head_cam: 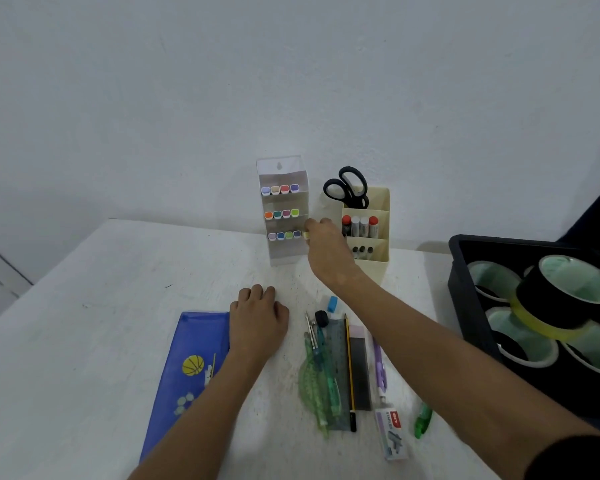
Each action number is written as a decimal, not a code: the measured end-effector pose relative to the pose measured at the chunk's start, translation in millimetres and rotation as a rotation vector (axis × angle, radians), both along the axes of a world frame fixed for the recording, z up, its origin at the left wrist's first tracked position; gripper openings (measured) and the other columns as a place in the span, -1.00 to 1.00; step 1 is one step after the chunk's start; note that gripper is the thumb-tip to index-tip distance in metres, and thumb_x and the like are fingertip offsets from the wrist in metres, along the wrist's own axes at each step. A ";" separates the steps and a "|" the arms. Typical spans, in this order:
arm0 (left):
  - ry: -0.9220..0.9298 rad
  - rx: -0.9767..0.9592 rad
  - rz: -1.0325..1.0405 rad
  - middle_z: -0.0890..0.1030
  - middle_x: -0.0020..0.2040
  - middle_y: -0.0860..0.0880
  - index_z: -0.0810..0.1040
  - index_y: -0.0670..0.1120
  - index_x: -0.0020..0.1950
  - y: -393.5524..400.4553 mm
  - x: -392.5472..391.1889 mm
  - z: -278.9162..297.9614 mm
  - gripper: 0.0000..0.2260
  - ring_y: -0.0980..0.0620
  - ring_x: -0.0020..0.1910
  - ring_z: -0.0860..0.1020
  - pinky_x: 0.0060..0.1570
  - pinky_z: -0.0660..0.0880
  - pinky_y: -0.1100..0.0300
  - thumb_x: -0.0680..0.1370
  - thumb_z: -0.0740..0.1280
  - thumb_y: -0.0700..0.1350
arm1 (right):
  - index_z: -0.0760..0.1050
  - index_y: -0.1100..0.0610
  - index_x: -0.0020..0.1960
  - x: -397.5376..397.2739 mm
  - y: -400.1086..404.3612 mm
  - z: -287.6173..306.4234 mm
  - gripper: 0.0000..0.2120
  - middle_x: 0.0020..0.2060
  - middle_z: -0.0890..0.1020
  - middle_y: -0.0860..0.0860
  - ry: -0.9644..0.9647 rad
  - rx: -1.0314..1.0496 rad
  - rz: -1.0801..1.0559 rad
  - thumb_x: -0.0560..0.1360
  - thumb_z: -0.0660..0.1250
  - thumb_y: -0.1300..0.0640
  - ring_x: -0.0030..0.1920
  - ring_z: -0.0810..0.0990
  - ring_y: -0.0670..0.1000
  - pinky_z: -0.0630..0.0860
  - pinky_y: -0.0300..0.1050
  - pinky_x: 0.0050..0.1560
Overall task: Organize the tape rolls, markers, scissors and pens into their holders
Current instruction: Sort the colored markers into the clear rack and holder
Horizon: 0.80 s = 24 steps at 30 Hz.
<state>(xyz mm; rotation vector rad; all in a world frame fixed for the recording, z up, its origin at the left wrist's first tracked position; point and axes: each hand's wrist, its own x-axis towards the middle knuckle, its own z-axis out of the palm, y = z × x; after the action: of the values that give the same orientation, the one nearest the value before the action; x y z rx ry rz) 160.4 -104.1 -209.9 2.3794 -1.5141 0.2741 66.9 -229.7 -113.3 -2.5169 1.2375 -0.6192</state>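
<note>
A clear tiered marker holder (284, 209) stands at the back of the table with three rows of coloured markers. My right hand (326, 252) pinches a pale yellow-green marker (305, 234) at the right end of the bottom row. My left hand (258, 317) rests on the table with fingers curled, holding nothing. To the right stands a cream organizer (378, 202) with black scissors (349, 188) in its top slot and markers (361, 226) in the middle one. A black bin (465, 292) at the right holds several tape rolls (568, 292).
A blue pencil pouch (184, 375) lies under my left wrist. Loose stationery lies in front: a ruler (336, 372), pencil (350, 372), purple pen (379, 365), green pen (422, 420), staples box (390, 433), blue eraser (332, 304). A wall is close behind the holders.
</note>
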 end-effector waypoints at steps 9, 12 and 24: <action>0.008 -0.036 0.007 0.54 -0.25 -0.06 0.59 -0.13 -0.11 -1.2 -0.8 -2.9 -0.67 -0.09 -0.22 0.47 -0.28 0.35 0.11 0.43 0.08 -0.02 | 0.52 0.23 0.14 8.6 -6.0 4.7 -0.81 0.02 0.55 0.17 0.114 -0.029 -0.022 0.55 0.24 0.31 -0.02 0.60 0.12 0.60 -0.08 -0.03; 0.005 -0.057 0.011 0.53 -0.26 -0.06 0.59 -0.13 -0.13 -1.6 -0.8 -4.0 -0.68 -0.09 -0.22 0.47 -0.28 0.34 0.12 0.43 0.09 -0.02 | 0.51 0.22 0.14 9.3 -4.3 6.2 -0.80 0.02 0.55 0.15 0.179 -0.078 -0.022 0.54 0.24 0.32 -0.03 0.60 0.12 0.56 -0.09 -0.08; 0.029 -0.065 0.006 0.53 -0.24 -0.07 0.57 -0.14 -0.13 -1.3 -0.6 -4.9 -0.68 -0.10 -0.20 0.46 -0.26 0.34 0.10 0.43 0.07 -0.02 | 0.49 0.20 0.17 9.4 -1.1 14.5 -0.79 0.04 0.59 0.13 0.334 -0.205 0.065 0.54 0.27 0.27 -0.01 0.62 0.10 0.53 -0.10 -0.08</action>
<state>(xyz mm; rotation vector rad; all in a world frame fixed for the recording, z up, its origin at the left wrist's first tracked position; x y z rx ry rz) 159.7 -105.4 -214.8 2.3280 -1.4621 0.2843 76.3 -230.8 -98.7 -2.9102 1.2450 -0.3322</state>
